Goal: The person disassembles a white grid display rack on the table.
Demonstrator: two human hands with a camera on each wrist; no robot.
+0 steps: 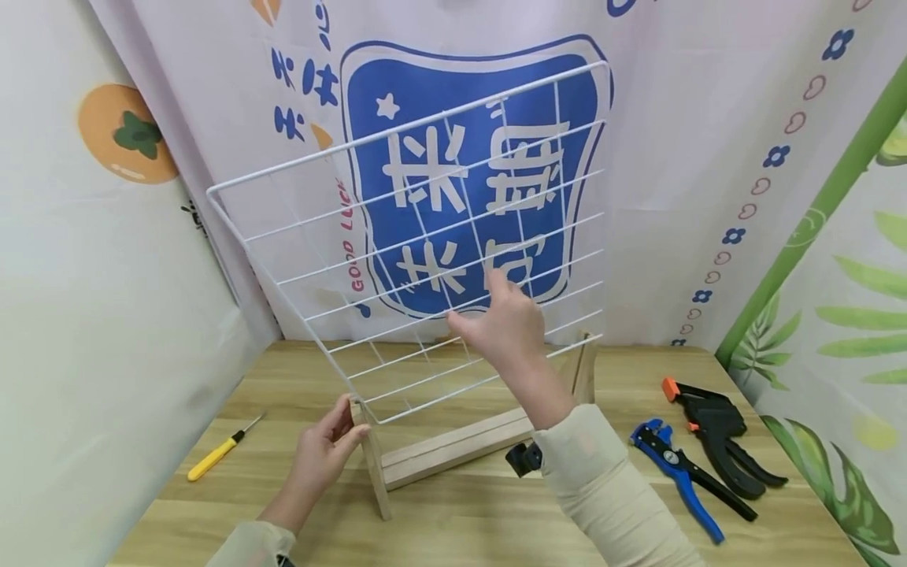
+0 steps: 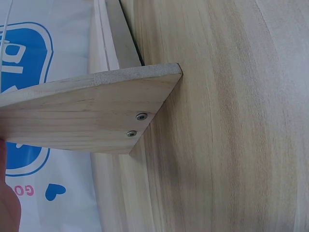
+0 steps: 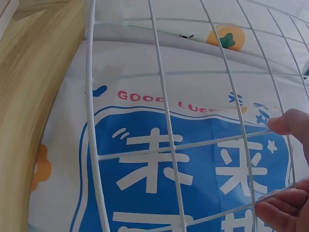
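Note:
A white wire grid panel (image 1: pixel 425 236) stands tilted above a wooden stand (image 1: pixel 460 449). The stand has two upright side boards joined by a crosspiece. My left hand (image 1: pixel 322 453) pinches the top of the left side board (image 1: pixel 375 465), right by the grid's lower left corner. Two metal screw heads (image 2: pixel 136 124) show low on that board's outer face in the left wrist view. With its thumb and fingers on the wires, my right hand (image 1: pixel 506 323) holds the grid around its lower middle. In the right wrist view, those fingertips (image 3: pixel 273 212) lie against a wire crossing.
A yellow-handled screwdriver (image 1: pixel 216 457) lies left on the wooden table (image 1: pixel 468 528). At the right are blue-and-black wire strippers (image 1: pixel 676 465) and a black tool with orange tips (image 1: pixel 719 429). A printed curtain (image 1: pixel 659 197) hangs behind the table.

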